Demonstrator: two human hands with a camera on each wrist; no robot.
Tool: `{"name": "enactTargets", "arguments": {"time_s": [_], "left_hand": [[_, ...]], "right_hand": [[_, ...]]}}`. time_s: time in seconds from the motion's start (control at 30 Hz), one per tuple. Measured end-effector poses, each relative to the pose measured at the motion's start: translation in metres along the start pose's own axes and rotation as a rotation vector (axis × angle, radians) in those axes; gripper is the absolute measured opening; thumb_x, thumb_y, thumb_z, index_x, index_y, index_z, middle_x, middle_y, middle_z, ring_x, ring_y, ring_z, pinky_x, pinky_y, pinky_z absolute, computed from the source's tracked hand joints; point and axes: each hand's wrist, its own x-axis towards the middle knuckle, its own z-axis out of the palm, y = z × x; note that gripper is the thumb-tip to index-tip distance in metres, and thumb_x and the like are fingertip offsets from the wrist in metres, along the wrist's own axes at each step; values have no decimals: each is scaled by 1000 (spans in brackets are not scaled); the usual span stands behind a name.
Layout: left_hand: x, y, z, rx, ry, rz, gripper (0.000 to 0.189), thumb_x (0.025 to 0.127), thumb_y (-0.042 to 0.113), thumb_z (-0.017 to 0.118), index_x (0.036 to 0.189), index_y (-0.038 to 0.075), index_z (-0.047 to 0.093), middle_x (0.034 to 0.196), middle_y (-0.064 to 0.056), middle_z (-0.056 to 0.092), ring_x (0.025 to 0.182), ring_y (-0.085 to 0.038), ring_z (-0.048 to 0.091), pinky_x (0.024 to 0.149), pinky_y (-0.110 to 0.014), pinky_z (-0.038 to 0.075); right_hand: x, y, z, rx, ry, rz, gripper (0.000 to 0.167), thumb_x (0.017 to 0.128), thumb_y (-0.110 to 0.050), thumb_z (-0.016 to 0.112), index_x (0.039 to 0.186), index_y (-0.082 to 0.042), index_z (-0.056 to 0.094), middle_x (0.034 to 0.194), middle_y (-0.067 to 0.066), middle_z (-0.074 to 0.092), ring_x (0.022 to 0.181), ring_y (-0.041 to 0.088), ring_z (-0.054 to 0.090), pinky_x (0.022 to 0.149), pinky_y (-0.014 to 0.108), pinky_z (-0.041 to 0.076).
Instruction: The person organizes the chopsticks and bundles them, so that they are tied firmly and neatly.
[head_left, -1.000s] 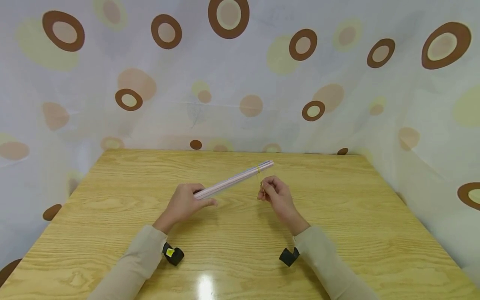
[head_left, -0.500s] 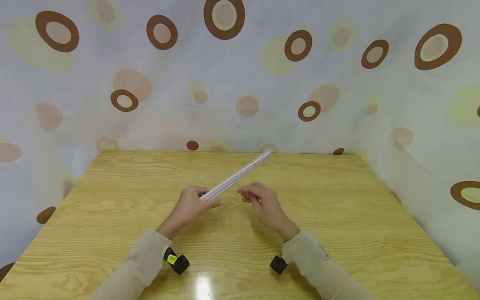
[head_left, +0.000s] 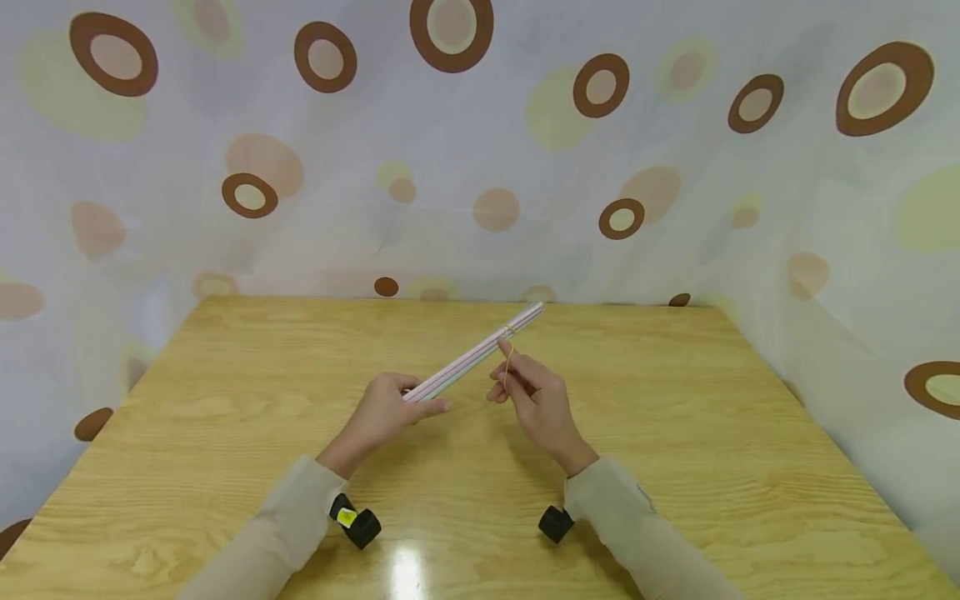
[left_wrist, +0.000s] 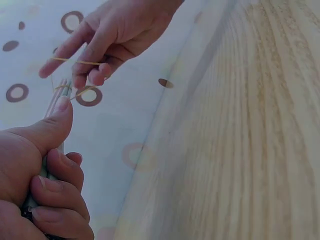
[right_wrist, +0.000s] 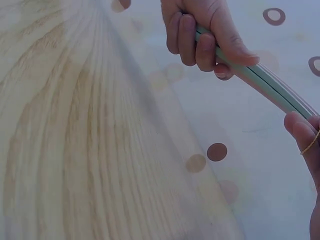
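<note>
A slim bundle of pink, white and green straws (head_left: pixel 465 364) slants up and away to the right above the table. My left hand (head_left: pixel 386 412) grips its lower end, fingers curled round it and thumb along it in the left wrist view. A yellow rubber band (head_left: pixel 509 358) is wound round the straws near the far end, and a loop of it runs out to my right hand (head_left: pixel 542 404). The left wrist view shows this loop stretched across the fingers (left_wrist: pixel 100 42) of the right hand, index finger extended and the others bent. The right index fingertip is right at the bundle.
The wooden table (head_left: pixel 262 358) spreads under both hands. A pale curtain (head_left: pixel 337 242) with brown and beige circles stands behind it and at both sides. A black wrist camera (head_left: pixel 362 527) hangs by the left cuff, another black camera (head_left: pixel 556 523) by the right.
The right hand has moved left, then its index finger has reached up to the bundle with the band loop over it. The straws tilt more steeply; the left hand keeps its grip, shifted slightly right.
</note>
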Motion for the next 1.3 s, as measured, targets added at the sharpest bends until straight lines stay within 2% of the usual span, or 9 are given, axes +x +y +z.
{"name": "enactTargets", "arguments": {"time_s": [0.17,0.3,0.47,0.6,0.73,0.87,1.0,1.17,1.3], "left_hand": [[2,1,8,-13,14,6,26,79,26,80,77,4,67,56,3,38,50,-11,31,46,-25,26],[1,1,12,23,59,25,30,79,28,80,69,6,61,54,4,35,48,-10,30,44,-24,25],[-7,-1,10,114,138,35,28,77,30,81,76,6,67,56,2,43,47,-9,36,43,-23,29],[-13,-1,7,178,178,91,26,77,29,81,81,6,69,57,2,44,46,-9,35,42,-21,27],[-15,-4,4,198,173,111,26,77,29,82,79,8,68,56,2,43,46,-9,34,41,-21,27],[-15,-8,-3,286,176,161,28,74,31,84,80,9,69,57,3,50,46,-8,38,42,-21,30],[-11,-11,-12,449,169,308,30,73,35,83,79,9,68,57,4,52,47,-7,39,44,-20,31],[-4,-15,-25,628,161,482,30,73,37,81,77,11,66,55,5,49,47,-6,35,46,-19,28],[-2,-18,-34,672,159,544,31,72,36,82,77,10,65,54,5,49,48,-6,35,46,-19,29]], "right_hand": [[5,3,2,142,59,251,67,92,14,51,151,-2,22,93,31,57,72,8,65,69,24,55],[7,5,5,219,133,322,70,94,11,49,153,-10,18,92,27,55,72,7,65,71,26,56],[11,3,13,352,280,506,60,98,3,49,152,-9,26,87,14,61,69,8,67,71,24,55],[17,1,14,542,415,732,50,101,-17,50,148,-7,35,83,-1,64,67,5,63,68,16,52],[24,1,8,765,492,854,47,100,-32,47,138,-5,46,78,-3,61,61,3,54,56,11,45],[26,4,-1,918,474,869,41,96,-42,48,118,-8,58,75,-2,58,56,3,49,50,11,38],[21,9,-14,978,367,817,40,94,-45,48,102,-10,66,76,-2,57,55,4,44,49,14,31],[9,13,-27,997,250,780,45,97,-44,44,99,-7,69,80,-1,61,60,4,48,55,14,38],[7,14,-28,1015,189,772,46,97,-44,44,100,-7,71,83,0,63,65,5,52,60,14,43]]}}
